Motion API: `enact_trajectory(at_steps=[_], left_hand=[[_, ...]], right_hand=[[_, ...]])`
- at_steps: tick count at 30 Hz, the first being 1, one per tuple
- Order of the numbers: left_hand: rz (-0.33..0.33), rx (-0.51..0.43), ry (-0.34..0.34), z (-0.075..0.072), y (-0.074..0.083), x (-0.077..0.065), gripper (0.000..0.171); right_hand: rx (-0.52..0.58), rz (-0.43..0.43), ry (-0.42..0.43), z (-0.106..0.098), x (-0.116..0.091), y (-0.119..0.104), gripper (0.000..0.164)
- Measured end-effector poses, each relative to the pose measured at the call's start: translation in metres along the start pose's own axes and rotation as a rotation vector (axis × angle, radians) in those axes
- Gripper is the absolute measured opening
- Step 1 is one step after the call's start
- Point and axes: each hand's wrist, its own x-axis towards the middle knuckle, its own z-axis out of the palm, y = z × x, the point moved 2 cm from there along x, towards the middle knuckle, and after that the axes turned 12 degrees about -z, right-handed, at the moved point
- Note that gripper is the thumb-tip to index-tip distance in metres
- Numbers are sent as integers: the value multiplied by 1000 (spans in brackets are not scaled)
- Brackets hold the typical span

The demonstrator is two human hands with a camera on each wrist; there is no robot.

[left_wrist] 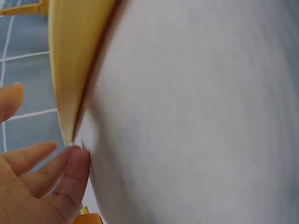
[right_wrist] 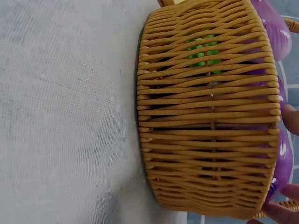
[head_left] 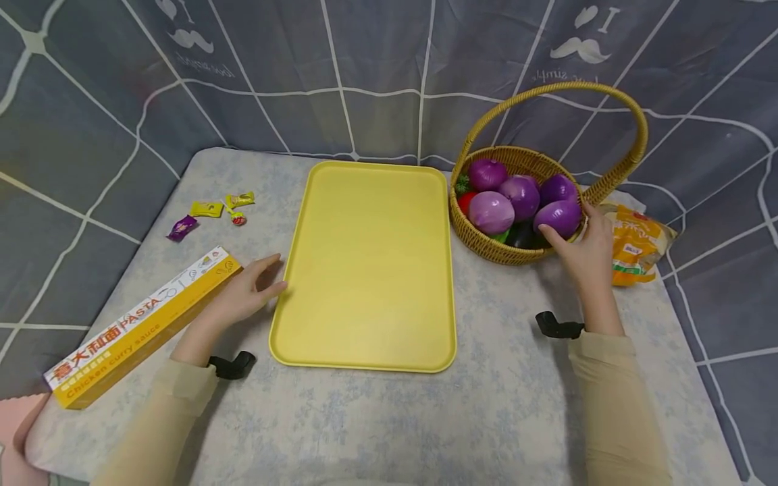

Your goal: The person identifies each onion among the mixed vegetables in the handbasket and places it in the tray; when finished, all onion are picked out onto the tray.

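Observation:
My right hand (head_left: 585, 253) is at the right side of a wicker basket (head_left: 504, 251), its thumb and fingers around the nearest purple onion (head_left: 557, 217). In the right wrist view, the fingertips (right_wrist: 290, 120) stand on either side of that onion, which still sits among the others. More purple onions (head_left: 491, 212), a dark eggplant (head_left: 521, 236) and something red fill the basket. My left hand (head_left: 246, 291) hovers beside the left edge of a yellow tray (head_left: 365, 270), fingers loosely extended and holding nothing; whether they touch the rim I cannot tell.
A long pasta box (head_left: 146, 324) lies left of the left hand. Several small wrapped candies (head_left: 206, 209) lie at the back left. An orange snack bag (head_left: 635, 246) lies right of the basket, whose tall handle (head_left: 565, 86) arches over it. A grey curtain surrounds the table.

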Motion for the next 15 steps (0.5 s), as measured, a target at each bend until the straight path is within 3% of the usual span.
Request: enact_trajectory(at_steps=[8, 15], left_hand=[[38, 8, -20, 2, -3, 2, 67], [21, -19, -24, 5, -6, 3, 66]], right_hand=[[-21, -60, 70, 10, 5, -1, 92], [10, -21, 113, 18, 8, -1, 90]])
